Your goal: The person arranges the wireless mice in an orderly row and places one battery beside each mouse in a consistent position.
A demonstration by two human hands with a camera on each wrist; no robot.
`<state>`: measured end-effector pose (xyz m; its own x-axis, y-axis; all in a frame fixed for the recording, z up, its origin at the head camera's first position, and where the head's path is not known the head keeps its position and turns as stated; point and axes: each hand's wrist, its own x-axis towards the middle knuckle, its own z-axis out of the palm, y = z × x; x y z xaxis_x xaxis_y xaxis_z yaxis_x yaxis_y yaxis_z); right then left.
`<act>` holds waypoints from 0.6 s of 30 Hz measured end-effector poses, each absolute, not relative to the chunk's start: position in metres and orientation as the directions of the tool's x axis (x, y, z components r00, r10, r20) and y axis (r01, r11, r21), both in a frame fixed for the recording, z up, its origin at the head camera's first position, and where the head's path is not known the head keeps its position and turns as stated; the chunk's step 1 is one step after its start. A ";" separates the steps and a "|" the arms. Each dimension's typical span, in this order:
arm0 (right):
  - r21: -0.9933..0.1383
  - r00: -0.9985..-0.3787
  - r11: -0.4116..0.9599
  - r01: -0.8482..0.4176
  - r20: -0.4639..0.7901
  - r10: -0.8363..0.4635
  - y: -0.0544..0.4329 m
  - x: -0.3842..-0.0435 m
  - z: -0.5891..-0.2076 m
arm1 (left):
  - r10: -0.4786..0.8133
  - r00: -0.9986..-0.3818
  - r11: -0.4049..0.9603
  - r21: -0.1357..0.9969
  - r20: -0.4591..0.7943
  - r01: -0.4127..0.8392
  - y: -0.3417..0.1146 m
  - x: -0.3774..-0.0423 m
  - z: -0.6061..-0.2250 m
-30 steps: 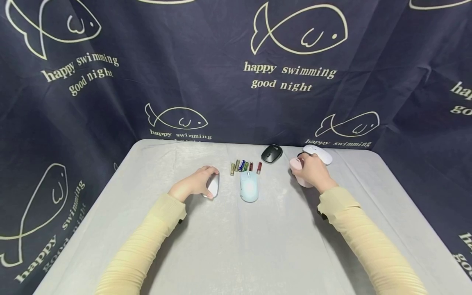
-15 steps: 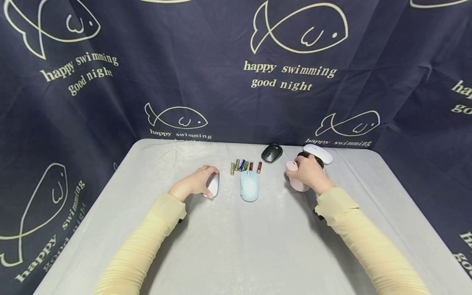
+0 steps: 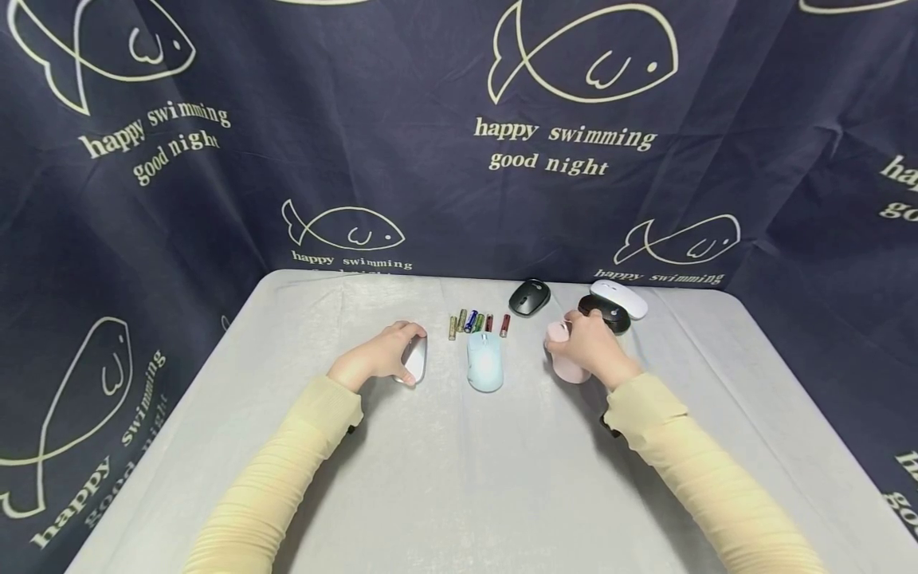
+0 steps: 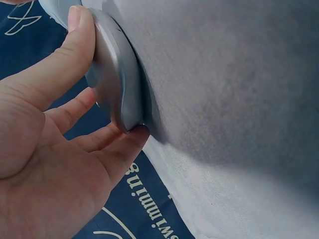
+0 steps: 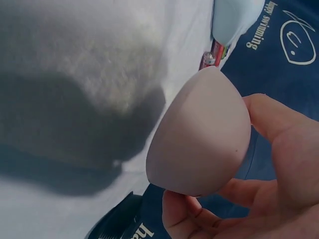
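Observation:
My left hand [image 3: 383,355] holds a silver-grey computer mouse [image 4: 112,74] on the table, thumb on the near end and fingertips round the far end. On the right, my right hand [image 3: 595,343] grips a pale pink mouse [image 5: 199,134] between thumb and fingers; its shadow falls apart from it on the cloth in the right wrist view. Between the hands lies a light blue mouse [image 3: 484,363]. Just behind it, several small batteries [image 3: 470,322] in gold, blue, green and red stand in a loose row.
A black mouse [image 3: 529,297] lies at the back of the table [image 3: 459,478]. Behind my right hand, another black mouse [image 3: 610,314] sits against a white mouse [image 3: 620,299]. A dark blue curtain [image 3: 402,143] with fish prints hangs beyond the table's back edge.
My right hand has carried the pink mouse left and toward me, away from the white mouse, uncovering the black mouse behind it. My left hand has stayed still on the silver-grey mouse.

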<state>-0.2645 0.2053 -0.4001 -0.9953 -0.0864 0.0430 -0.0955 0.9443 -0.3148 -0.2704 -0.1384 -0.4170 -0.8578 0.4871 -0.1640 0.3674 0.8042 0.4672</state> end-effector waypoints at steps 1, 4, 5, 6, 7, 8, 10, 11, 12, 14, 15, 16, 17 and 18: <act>-0.315 -0.996 0.944 -0.092 0.040 -0.084 0.205 -0.264 -0.401 | 0.485 -0.859 0.805 0.469 -0.165 0.365 -0.138 -0.270 -0.416; -0.315 -0.996 0.945 -0.087 0.030 -0.082 0.203 -0.262 -0.404 | 0.483 -0.860 0.806 0.469 -0.166 0.362 -0.138 -0.270 -0.415; -0.311 -0.996 0.946 -0.089 0.028 -0.085 0.203 -0.262 -0.406 | 0.482 -0.860 0.805 0.471 -0.166 0.361 -0.138 -0.269 -0.414; -0.308 -0.996 0.947 -0.090 0.024 -0.087 0.203 -0.262 -0.407 | 0.482 -0.860 0.805 0.472 -0.166 0.360 -0.138 -0.269 -0.414; -0.304 -0.996 0.948 -0.090 0.020 -0.088 0.203 -0.261 -0.408 | 0.484 -0.860 0.805 0.468 -0.163 0.365 -0.138 -0.269 -0.414; -0.298 -0.996 0.950 -0.092 0.018 -0.091 0.203 -0.261 -0.410 | 0.485 -0.859 0.805 0.467 -0.163 0.365 -0.138 -0.269 -0.414; -0.283 -0.995 0.954 -0.098 0.018 -0.097 0.203 -0.261 -0.412 | 0.483 -0.860 0.806 0.468 -0.164 0.363 -0.138 -0.269 -0.414; -0.277 -0.995 0.955 -0.103 0.020 -0.101 0.203 -0.261 -0.413 | 0.483 -0.860 0.806 0.467 -0.164 0.363 -0.138 -0.269 -0.415; -0.274 -0.994 0.956 -0.109 0.027 -0.106 0.203 -0.261 -0.414 | 0.483 -0.860 0.807 0.464 -0.165 0.365 -0.138 -0.269 -0.415; -0.270 -0.992 0.955 -0.123 0.039 -0.116 0.203 -0.261 -0.416 | 0.481 -0.861 0.808 0.465 -0.167 0.361 -0.138 -0.269 -0.415; -0.273 -0.992 0.954 -0.128 0.044 -0.121 0.203 -0.261 -0.417 | 0.481 -0.861 0.808 0.465 -0.166 0.362 -0.138 -0.269 -0.415; -0.280 -0.991 0.951 -0.131 0.048 -0.123 0.203 -0.261 -0.418 | 0.481 -0.861 0.808 0.464 -0.166 0.362 -0.138 -0.269 -0.416; -0.284 -0.990 0.949 -0.137 0.052 -0.128 0.203 -0.261 -0.419 | 0.481 -0.861 0.809 0.464 -0.167 0.362 -0.138 -0.269 -0.416; -0.290 -0.990 0.946 -0.141 0.055 -0.131 0.203 -0.260 -0.420 | 0.481 -0.860 0.809 0.464 -0.167 0.362 -0.138 -0.269 -0.416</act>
<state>-0.2604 0.2033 -0.4197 -0.9899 -0.1308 0.0545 -0.1410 0.9465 -0.2904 -0.2692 -0.1379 -0.4158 -0.8605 0.4811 -0.1675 0.3619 0.8087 0.4638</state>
